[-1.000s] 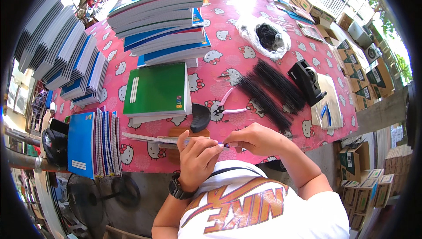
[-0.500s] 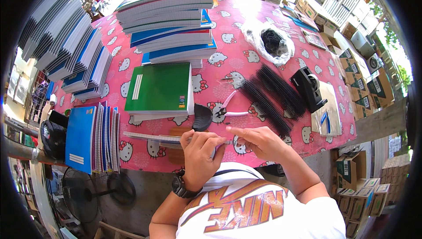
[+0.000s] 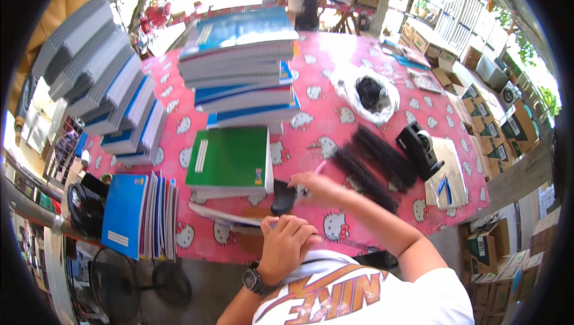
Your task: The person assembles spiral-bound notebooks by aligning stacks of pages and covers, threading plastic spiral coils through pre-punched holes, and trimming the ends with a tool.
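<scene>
A clear plastic bag [image 3: 369, 93] far right holds black coils. The pink patterned surface [image 3: 311, 116] carries stacked notebooks [image 3: 239, 68] at centre and a green notebook [image 3: 230, 159] nearer. At the near edge, the left hand [image 3: 287, 247] is clenched on a thin booklet [image 3: 224, 214]; the right hand [image 3: 317, 186] grips pink-handled pliers [image 3: 286, 196] (jaws hidden). Black binding combs [image 3: 373, 163] lie just right; cartons crowd the right side.

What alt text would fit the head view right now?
At a pink patterned tablecloth, the left hand presses a white notebook at the table's near edge while the right hand reaches a pink-handled tool. A green-covered notebook stack, black plastic binding combs and a black tape dispenser lie nearby.
</scene>
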Demonstrator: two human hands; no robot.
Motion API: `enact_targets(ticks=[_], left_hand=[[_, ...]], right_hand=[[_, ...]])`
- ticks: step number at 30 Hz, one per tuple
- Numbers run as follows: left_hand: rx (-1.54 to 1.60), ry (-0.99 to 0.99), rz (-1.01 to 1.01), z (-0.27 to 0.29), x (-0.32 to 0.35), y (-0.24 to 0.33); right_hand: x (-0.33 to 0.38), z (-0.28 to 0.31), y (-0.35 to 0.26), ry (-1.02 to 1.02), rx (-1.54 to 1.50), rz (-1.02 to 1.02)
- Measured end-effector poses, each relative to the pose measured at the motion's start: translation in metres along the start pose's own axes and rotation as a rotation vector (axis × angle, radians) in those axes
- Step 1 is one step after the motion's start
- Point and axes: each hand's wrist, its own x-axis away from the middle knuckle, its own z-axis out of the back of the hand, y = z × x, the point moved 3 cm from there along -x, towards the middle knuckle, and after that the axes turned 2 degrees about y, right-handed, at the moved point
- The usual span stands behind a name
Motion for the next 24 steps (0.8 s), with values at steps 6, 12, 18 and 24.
enact_targets(ticks=[6, 12, 18, 24], left_hand=[[-0.133, -0.098, -0.027, 0.0, 0.009, -0.013], [-0.047, -0.022, 0.001, 0.001, 0.005, -0.013], [-0.056, 0.012, 0.0, -0.001, -0.005, -0.017], [-0.114, -0.028, 0.029, -0.013, -0.015, -0.026]], right_hand=[[-0.04, -0.058, 0.003, -0.05, 0.169, 0.079], [-0.022, -0.046, 0.01, -0.029, 0.197, -0.017], [0.064, 0.063, -0.034, -0.102, -1.432, 0.18], [0.134, 0.048, -0.029, -0.459, -0.693, -0.037]])
